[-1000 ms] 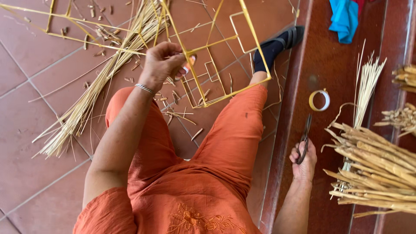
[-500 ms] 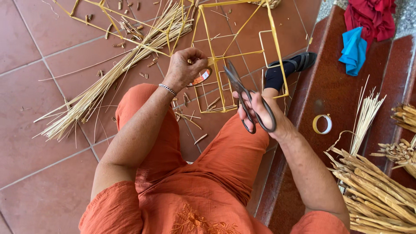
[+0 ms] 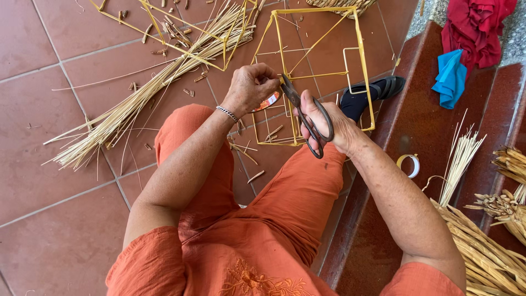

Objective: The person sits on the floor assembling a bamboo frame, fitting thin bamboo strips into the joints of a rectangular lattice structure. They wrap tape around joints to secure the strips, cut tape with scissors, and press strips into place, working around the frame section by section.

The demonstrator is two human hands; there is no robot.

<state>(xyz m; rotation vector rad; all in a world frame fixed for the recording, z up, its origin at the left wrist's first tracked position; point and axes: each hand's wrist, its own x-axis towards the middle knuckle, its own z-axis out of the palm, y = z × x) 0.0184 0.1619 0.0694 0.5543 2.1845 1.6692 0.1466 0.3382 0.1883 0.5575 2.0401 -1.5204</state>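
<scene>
Gripping dark scissors [image 3: 308, 118], the right hand [image 3: 329, 126] points their blades at the clenched left hand [image 3: 253, 86], which pinches a yellow straw frame [image 3: 312, 74] above the tiled floor [image 3: 55, 181]. Loose straw bundle [image 3: 159, 82] lies left; tape roll [image 3: 408, 164] sits right.

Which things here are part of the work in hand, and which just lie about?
In use: dark metal scissors in right hand; small orange-labelled piece at left hand; yellow straw frame.
Lying about: tape roll; blue cloth; red cloth.
</scene>
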